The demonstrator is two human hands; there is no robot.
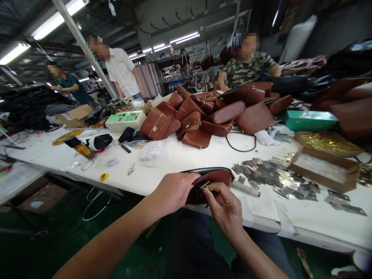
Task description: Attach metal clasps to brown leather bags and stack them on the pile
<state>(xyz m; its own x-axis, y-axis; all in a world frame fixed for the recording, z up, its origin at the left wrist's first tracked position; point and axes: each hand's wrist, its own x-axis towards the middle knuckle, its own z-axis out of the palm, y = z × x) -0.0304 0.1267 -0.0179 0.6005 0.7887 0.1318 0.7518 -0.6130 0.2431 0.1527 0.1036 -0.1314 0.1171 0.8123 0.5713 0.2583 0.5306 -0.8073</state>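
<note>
A brown leather bag [217, 176] with a dark edge rests at the front edge of the white table, between my two hands. My left hand [176, 190] is closed on its left side, the fingertips partly hidden at the opening. With thumb and fingers pinched, my right hand [225, 205] holds a small flat metal piece [205, 185] against the front of the bag. Zipper pulls [199, 195] show just below that piece. To the right of the bag lie a pale rod [245, 189] and a pile of thin metal plates [258, 172].
Many brown bags [192, 116] are heaped at the back of the table [174, 162]. Cardboard boxes of brass fittings [328, 142] and clear small parts [319, 168] stand right. A control box [124, 121], a jar [80, 147] and yellow tape [104, 177] are left. People stand beyond.
</note>
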